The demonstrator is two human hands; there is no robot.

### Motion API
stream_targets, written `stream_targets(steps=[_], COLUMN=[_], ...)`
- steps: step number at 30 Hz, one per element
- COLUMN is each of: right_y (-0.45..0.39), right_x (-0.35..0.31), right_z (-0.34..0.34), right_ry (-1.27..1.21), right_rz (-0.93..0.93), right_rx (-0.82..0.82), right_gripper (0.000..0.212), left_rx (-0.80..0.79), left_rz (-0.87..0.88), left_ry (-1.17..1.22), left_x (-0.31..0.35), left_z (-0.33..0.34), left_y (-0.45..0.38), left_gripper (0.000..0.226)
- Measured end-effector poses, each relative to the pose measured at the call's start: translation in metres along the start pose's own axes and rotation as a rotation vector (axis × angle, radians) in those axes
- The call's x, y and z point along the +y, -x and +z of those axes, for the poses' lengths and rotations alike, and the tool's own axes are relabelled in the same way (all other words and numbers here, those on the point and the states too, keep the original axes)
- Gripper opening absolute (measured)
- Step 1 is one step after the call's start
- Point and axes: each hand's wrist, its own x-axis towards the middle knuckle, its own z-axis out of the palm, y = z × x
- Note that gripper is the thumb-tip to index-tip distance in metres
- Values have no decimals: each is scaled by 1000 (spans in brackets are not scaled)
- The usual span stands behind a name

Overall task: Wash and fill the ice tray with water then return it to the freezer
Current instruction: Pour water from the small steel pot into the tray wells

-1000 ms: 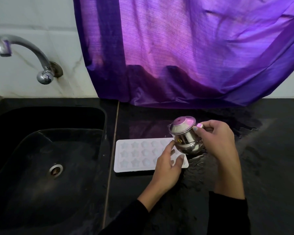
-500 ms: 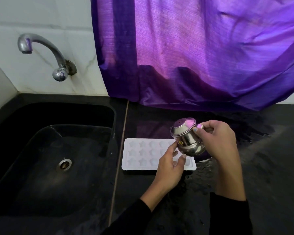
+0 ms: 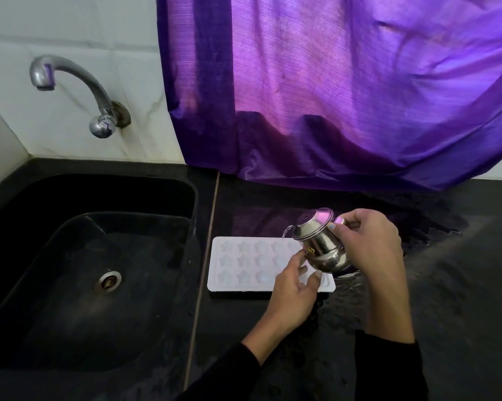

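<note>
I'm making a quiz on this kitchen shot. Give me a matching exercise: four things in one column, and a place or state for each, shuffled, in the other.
1. ice tray
2. steel jug
3. tap
4. curtain

A. hangs behind the counter
B. tilted in the right hand
C. on the wall above the sink
D. flat on the counter

Pairs: 1-D, 2-B, 3-C, 4-A

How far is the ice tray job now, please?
The white ice tray lies on the wet counter beside the sink, so washing looks done. The right hand tilts a steel pot over it; the left hand steadies it. Filling and the freezer remain.
</note>
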Motion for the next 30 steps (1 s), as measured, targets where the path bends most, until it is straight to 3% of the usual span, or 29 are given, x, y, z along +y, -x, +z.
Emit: stream_targets(steps=[15,30], right_y=[0,2], right_x=[2,0], right_z=[2,-1], right_ry=[26,-133], right_rz=[-10,-68], right_rx=[-6,-37], right_gripper=[7,5], left_rx=[-5,68], left_rz=[0,6], left_ry=[12,20], left_x=[2,4], left_z=[-1,-16], left_y=[1,-2], left_gripper=[42,44])
